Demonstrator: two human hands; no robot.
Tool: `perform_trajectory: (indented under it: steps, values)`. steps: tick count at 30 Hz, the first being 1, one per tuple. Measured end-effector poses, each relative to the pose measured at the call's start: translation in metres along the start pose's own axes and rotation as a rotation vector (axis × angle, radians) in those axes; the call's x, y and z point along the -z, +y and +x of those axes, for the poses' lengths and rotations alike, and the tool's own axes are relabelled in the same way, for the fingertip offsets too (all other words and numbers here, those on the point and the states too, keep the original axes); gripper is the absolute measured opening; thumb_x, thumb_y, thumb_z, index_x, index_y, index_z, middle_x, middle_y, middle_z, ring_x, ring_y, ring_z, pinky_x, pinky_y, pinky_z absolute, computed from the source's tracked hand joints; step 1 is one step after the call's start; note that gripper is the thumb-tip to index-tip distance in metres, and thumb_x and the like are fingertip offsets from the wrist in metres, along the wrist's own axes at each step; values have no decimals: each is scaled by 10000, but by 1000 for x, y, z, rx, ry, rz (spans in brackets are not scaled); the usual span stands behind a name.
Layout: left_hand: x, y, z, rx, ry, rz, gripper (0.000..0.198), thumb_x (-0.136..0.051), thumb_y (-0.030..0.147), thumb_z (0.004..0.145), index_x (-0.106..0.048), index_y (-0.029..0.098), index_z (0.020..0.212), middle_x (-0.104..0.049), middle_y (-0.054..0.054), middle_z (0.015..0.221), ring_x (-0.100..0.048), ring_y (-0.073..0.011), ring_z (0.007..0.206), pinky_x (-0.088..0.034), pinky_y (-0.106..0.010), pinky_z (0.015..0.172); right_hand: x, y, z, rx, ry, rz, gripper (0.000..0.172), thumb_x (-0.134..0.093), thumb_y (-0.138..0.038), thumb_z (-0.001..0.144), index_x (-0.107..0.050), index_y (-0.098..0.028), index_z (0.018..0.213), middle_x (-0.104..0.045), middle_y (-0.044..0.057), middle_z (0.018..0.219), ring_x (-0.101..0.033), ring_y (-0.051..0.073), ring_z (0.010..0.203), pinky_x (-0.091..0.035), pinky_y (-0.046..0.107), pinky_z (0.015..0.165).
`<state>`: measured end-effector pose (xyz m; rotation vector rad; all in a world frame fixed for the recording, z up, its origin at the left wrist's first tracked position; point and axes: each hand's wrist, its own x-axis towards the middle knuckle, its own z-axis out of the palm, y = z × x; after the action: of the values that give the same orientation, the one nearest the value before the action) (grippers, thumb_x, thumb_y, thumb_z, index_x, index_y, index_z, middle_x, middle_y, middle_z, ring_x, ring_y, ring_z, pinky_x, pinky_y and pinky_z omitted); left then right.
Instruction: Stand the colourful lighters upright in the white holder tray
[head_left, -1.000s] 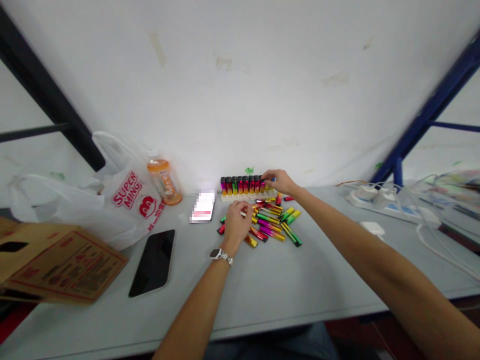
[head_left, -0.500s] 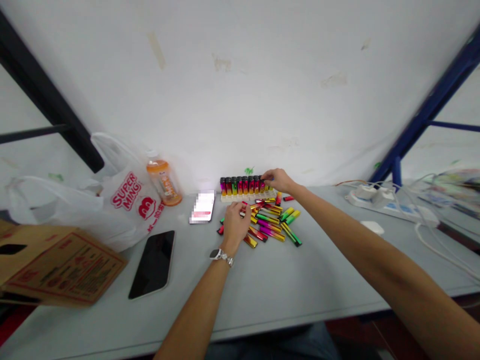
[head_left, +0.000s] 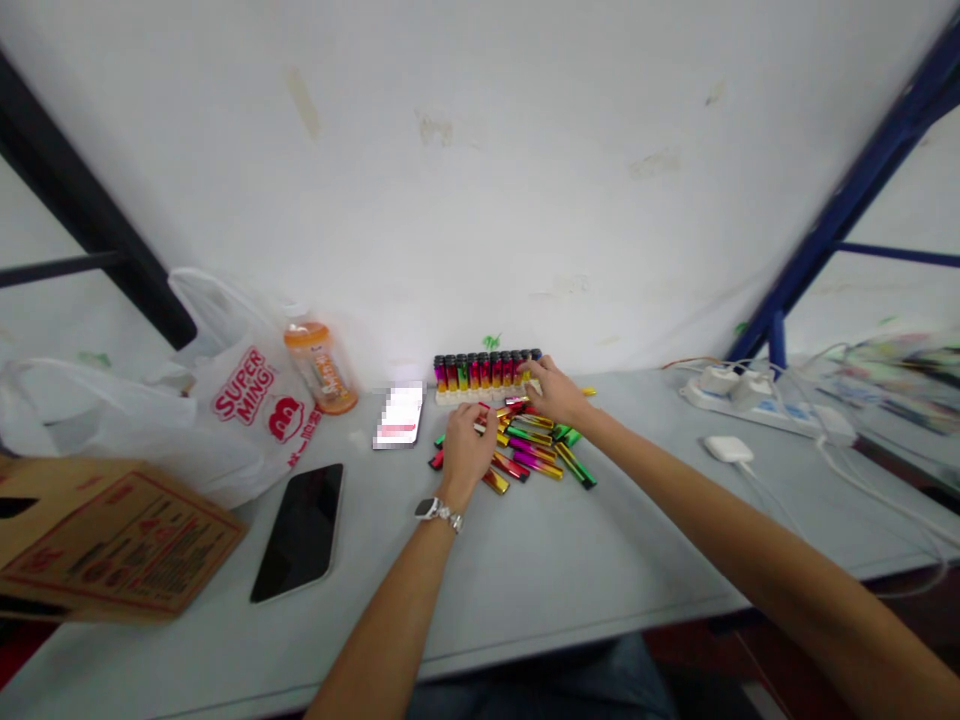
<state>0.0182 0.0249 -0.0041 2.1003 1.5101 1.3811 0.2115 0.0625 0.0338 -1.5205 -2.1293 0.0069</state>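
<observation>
Cigarette lighters (head_left: 484, 374) with black tops and shiny two-tone bodies stand upright in rows in a pale tray (head_left: 450, 397) against the wall. In front of it lies a loose heap of lighters (head_left: 537, 460) in red, gold, green and purple. My left hand (head_left: 469, 445), with a watch on its wrist, is closed at the heap's left side around a red lighter (head_left: 484, 409), mostly hidden by the fingers. My right hand (head_left: 556, 392) reaches over the heap at the tray's right end, its fingers apart near the last standing lighters. A yellow lighter end (head_left: 589, 392) shows beyond it.
To the left are a lit phone (head_left: 400, 415), a dark tablet-like device (head_left: 300, 530), an orange drink bottle (head_left: 322, 365), a plastic bag (head_left: 247, 400) and a cardboard box (head_left: 120, 540). A power strip (head_left: 765, 410) and white charger (head_left: 727, 449) with cables lie right.
My right hand has come down from the tops of the standing lighters toward the heap. My left hand keeps its hold. The whole view has shifted slightly.
</observation>
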Motion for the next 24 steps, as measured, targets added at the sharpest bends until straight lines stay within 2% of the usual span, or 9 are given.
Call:
perform_trajectory:
  steps: [4, 6, 9, 14, 19, 24]
  values:
    - [0, 2, 0, -1, -4, -23, 196, -514, 275, 902, -618, 193, 756, -627, -50, 814, -576, -206, 824, -462, -349, 805, 7, -20, -41, 19, -131, 22, 164, -560, -252, 843, -653, -181, 958, -569, 76, 1009, -593, 193, 890, -451, 296, 834]
    - [-1, 3, -1, -7, -11, -30, 196, -515, 272, 901, -612, 191, 751, -625, -49, 811, -576, -204, 820, -463, -344, 799, 11, -28, -58, 40, -204, -1, 167, -611, -333, 820, -654, -192, 897, -577, 72, 990, -595, 199, 855, -451, 303, 795]
    - [-2, 4, -2, -15, -23, -32, 207, -509, 272, 904, -607, 188, 742, -623, -50, 808, -574, -202, 818, -461, -341, 793, 17, -35, -70, 62, -267, -91, 286, -667, -431, 770, -652, -190, 925, -600, 92, 1008, -601, 235, 871, -450, 324, 763]
    - [-1, 4, -2, -17, -20, -21, 201, -518, 274, 900, -605, 192, 737, -622, -47, 810, -570, -199, 813, -459, -339, 795, 16, -35, -67, 33, -298, -139, 348, -675, -467, 755, -637, -185, 954, -649, 116, 1062, -624, 255, 916, -446, 318, 747]
    - [0, 5, -1, -11, -27, -23, 202, -516, 274, 900, -598, 197, 732, -618, -47, 809, -567, -203, 818, -458, -344, 797, 9, -32, -59, -37, -276, -115, 325, -644, -469, 784, -625, -189, 947, -700, 100, 959, -647, 245, 831, -420, 302, 683]
    - [-1, 4, -2, -27, -22, -32, 207, -519, 276, 900, -595, 203, 722, -618, -44, 806, -571, -200, 821, -459, -341, 801, 5, -33, -53, -147, -312, -107, 287, -671, -416, 756, -633, -196, 937, -720, 89, 912, -658, 238, 797, -396, 284, 640]
